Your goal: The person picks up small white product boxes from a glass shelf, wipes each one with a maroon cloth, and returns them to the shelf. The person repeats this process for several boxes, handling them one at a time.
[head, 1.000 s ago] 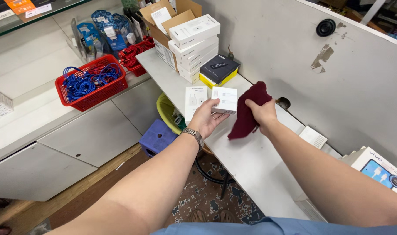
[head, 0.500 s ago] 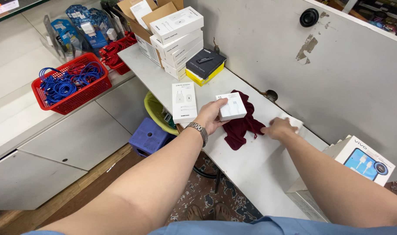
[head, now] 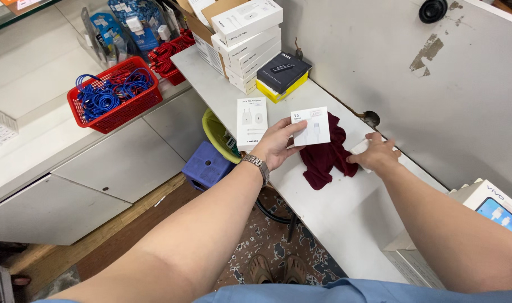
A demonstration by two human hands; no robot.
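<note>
My left hand (head: 275,146) holds a small white square box (head: 311,127) above a dark red cloth (head: 326,155) that lies crumpled on the white shelf (head: 346,219). A taller white box (head: 251,123) lies flat on the shelf just left of that hand. My right hand (head: 376,154) rests on another small white box (head: 361,147) at the cloth's right edge, close to the wall; my fingers cover most of that box.
A stack of white boxes (head: 247,39) and a black box on a yellow one (head: 282,76) stand at the shelf's far end. A red basket of blue cables (head: 113,94) sits on the left counter. A blue stool (head: 206,165) and yellow-green bin (head: 218,134) stand below.
My right hand let go of the red cloth and moved right onto the small box by the wall. My left hand drew the square box back toward me over the cloth.
</note>
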